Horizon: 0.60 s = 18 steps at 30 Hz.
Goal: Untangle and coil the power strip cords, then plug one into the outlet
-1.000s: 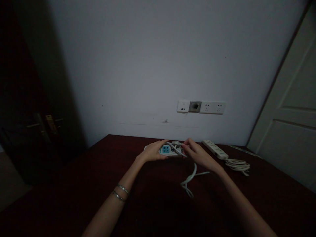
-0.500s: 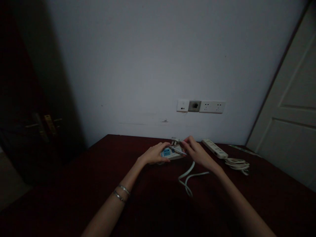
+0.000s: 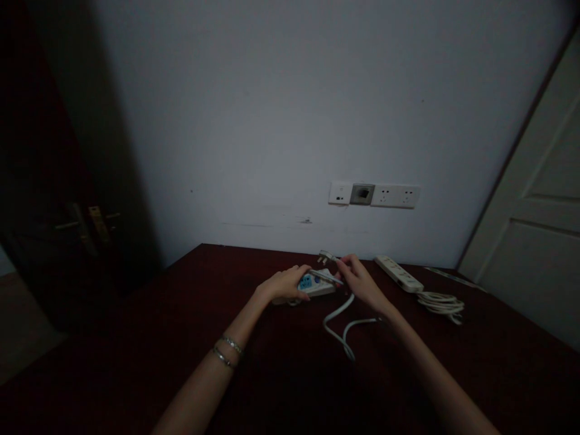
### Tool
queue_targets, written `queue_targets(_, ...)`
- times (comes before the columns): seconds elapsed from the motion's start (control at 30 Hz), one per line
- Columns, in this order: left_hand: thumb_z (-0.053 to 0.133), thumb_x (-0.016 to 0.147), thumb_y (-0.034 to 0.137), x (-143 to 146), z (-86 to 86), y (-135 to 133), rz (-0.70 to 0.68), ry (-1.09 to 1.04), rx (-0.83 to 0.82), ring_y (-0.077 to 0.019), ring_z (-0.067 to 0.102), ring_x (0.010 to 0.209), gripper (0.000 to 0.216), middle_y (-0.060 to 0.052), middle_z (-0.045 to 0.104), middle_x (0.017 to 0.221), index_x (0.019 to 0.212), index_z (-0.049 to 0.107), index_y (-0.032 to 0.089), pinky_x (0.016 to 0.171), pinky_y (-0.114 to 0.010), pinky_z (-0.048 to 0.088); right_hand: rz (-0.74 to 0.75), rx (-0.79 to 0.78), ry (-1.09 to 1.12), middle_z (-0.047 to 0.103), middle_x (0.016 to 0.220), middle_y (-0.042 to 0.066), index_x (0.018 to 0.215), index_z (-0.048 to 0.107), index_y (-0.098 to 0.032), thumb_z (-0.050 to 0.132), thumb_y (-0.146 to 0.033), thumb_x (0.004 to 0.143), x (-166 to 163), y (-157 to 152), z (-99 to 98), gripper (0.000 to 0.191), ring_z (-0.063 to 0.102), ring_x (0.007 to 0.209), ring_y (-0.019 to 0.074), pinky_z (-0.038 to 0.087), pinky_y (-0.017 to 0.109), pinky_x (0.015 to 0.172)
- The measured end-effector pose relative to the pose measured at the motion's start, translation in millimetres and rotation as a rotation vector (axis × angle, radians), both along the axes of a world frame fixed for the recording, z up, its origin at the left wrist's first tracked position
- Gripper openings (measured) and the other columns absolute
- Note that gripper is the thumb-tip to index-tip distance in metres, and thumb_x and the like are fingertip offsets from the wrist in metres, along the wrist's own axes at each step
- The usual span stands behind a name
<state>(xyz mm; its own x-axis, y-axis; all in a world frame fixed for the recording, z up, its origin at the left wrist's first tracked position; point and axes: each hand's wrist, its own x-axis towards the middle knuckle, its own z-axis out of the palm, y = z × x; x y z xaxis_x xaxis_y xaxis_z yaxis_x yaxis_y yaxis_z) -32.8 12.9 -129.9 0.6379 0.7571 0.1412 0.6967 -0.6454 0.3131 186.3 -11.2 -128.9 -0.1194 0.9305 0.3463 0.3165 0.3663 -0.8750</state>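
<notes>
Centrally, just below the middle of the frame, a person's two bare hands are working over a dark red table (image 3: pixel 203 269). The left hand (image 3: pixel 284 285) is curling partly open around a white power strip (image 3: pixel 322 290), thumb on the near side and fingers on the far side, and is gripping its left part beside a blue socket (image 3: pixel 306 281). The right hand (image 3: pixel 356 281) is pinching nearly closed on the cord end of a pale plug (image 3: pixel 327 257), whose prongs are pointing down and left, apart from the strip. A white cable (image 3: pixel 333 326) is looping below the right hand, and a length is crossing over the strip. Toward the right of the frame, a second power strip (image 3: pixel 399 275) is lying beside its coiled cord (image 3: pixel 439 304). Above, wall sockets (image 3: pixel 395 196) are showing on a grey wall (image 3: pixel 272 121).
</notes>
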Motion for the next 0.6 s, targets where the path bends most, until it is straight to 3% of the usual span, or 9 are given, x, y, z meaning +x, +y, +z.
queue_targets(0.1, 0.070, 0.059, 0.049, 1.3, -8.4, 5.7, -0.049, -0.039, -0.073, -0.0258, 0.052, 0.105, 0.076, -0.010, 0.053, 0.117, 0.124, 0.041, 0.022, 0.085, -0.035, 0.042, -0.026, -0.037, 0.096, 0.053, 0.053, -0.006, 0.086, 0.035, -0.023, 0.042, -0.059, 0.079, -3.9, 3.4, -6.3, 0.038, 0.048, 0.039, 0.0128, 0.036, 0.023, 0.036)
queue_targets(0.33, 0.071, 0.058, 0.051, 3.1, -15.0, 8.4, -0.121, -0.173, -0.149, -0.0262, 0.052, 0.105, 0.079, -0.011, 0.054, 0.120, 0.125, 0.044, 0.019, 0.088, -0.035, 0.040, -0.101, 0.040, 0.173, 0.055, 0.047, -0.005, 0.084, 0.037, -0.022, 0.048, -0.062, 0.074, -5.9, 4.6, -6.5, 0.043, 0.050, 0.038, 0.0125, 0.037, 0.022, 0.038)
queue_targets(0.5, 0.050, 0.081, 0.045, 12.3, -18.5, 10.2, -0.161, -0.399, -0.188, -0.0199, 0.055, 0.099, 0.044, -0.009, 0.060, 0.111, 0.113, 0.056, 0.015, 0.085, -0.030, 0.041, -0.123, 0.015, 0.240, 0.055, 0.045, -0.005, 0.085, 0.037, -0.022, 0.049, -0.061, 0.074, -6.2, 9.8, -11.1, 0.043, 0.051, 0.038, 0.0131, 0.038, 0.022, 0.038)
queue_targets(0.6, 0.046, 0.085, 0.037, 22.6, -29.5, 15.3, -0.112, -0.557, -0.145, -0.0172, 0.057, 0.091, 0.033, -0.007, 0.064, 0.098, 0.101, 0.061, 0.013, 0.081, -0.027, 0.042, -0.128, -0.017, 0.303, 0.056, 0.045, -0.005, 0.086, 0.036, -0.022, 0.050, -0.060, 0.074, -6.8, 12.8, -14.1, 0.043, 0.053, 0.037, 0.0143, 0.039, 0.022, 0.037)
